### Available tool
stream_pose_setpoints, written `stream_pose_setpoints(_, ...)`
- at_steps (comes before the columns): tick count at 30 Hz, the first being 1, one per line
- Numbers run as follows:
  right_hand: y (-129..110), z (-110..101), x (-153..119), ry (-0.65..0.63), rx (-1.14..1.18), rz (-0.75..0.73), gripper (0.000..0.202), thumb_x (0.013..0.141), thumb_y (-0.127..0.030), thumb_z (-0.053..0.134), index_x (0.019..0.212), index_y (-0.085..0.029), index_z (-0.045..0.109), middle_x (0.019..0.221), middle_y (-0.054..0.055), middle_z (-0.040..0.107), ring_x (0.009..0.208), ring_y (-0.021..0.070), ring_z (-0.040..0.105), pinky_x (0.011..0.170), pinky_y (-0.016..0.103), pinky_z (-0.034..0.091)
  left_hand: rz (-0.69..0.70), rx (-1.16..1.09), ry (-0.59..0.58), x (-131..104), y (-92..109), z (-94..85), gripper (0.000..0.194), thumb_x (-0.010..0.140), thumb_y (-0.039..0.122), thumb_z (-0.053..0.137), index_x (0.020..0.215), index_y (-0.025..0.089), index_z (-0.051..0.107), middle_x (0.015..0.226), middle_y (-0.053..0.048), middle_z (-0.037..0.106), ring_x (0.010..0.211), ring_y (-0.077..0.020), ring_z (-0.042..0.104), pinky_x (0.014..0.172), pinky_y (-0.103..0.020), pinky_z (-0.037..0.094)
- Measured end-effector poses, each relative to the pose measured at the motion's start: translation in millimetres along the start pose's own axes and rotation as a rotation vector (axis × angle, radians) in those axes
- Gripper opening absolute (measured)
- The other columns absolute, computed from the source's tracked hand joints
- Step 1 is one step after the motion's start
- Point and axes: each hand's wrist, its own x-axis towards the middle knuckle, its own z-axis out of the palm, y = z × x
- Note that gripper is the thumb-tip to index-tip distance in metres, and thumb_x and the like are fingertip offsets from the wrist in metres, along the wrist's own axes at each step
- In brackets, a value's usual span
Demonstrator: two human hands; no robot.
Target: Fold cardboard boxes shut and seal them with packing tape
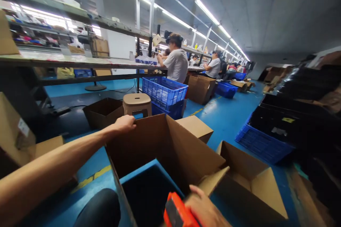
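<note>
My left hand (125, 123) grips the upper left edge of a large open cardboard box (183, 142), its fingers wrapped over the rim. Low in the view, my right hand (204, 207) is closed around an orange and black tool (179, 211), blurred and partly cut off by the bottom edge. The tool is over the near side of the box. Inside the box, a blue-rimmed dark bin or panel (157, 168) is visible; which of the two it is, I cannot tell.
A beige stool (137, 100) and blue crates (165, 90) stand beyond the box. Another open carton (246, 163) is at right, near dark stacked crates (279, 124). A long workbench (80, 63) runs along the left, with people (177, 60) seated farther along.
</note>
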Motion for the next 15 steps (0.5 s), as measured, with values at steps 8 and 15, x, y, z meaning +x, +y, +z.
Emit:
stream_pose_setpoints(8, -7.8, -66.4, -15.7, 0.257, 0.572, 0.356, 0.05, 0.075, -0.061, 0.065, 0.113, -0.029, 0.071, 0.098, 0.007, 0.073, 0.1, 0.0342, 0.069, 0.101, 0.057, 0.052, -0.024, -0.064, -0.118, 11.3, -2.6, 25.8, 0.036, 0.096, 0.048, 0.065, 0.108, 0.015, 0.069, 0.106, -0.008, 0.074, 0.095, -0.0213, 0.072, 0.088, -0.043, 0.059)
stream_pose_setpoints(15, -20.1, -72.1, 17.4, 0.609, 0.63, 0.542, 0.05, 0.077, -0.07, 0.066, 0.093, -0.023, 0.072, 0.103, 0.009, 0.073, 0.107, 0.0321, 0.064, 0.106, 0.051, 0.046, 0.151, -0.282, -0.112, -12.7, -30.6, 48.8, 0.029, 0.088, 0.021, 0.054, 0.109, 0.012, 0.073, 0.106, -0.013, 0.078, 0.102, -0.0275, 0.073, 0.094, -0.04, 0.055)
